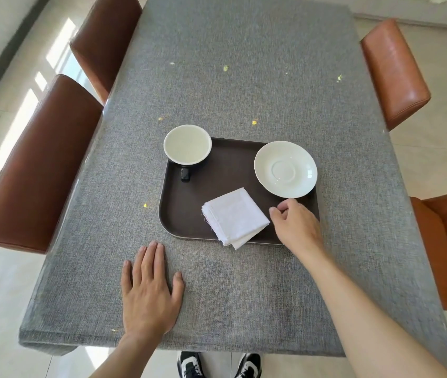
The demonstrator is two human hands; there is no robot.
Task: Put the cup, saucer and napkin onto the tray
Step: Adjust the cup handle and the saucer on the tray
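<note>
Left grip (pixel 150 291) flat, empty | right grip (pixel 296 225) loose, empty | tray (pixel 189 203): 1 cup (pixel 187 144), 1 saucer (pixel 285 169), 1 napkin (pixel 234 216)

A grey woven cloth (pixel 230 77) is covering the long worktop and hanging over its near edge. Brown leather chairs are standing along both sides: two on the left (pixel 39 165) (pixel 105 42), two on the right (pixel 394 75) (pixel 446 249). Sunlight is falling across the pale tiled floor (pixel 12 77). Two black-and-white shoes (pixel 218 365) are showing below.
</note>
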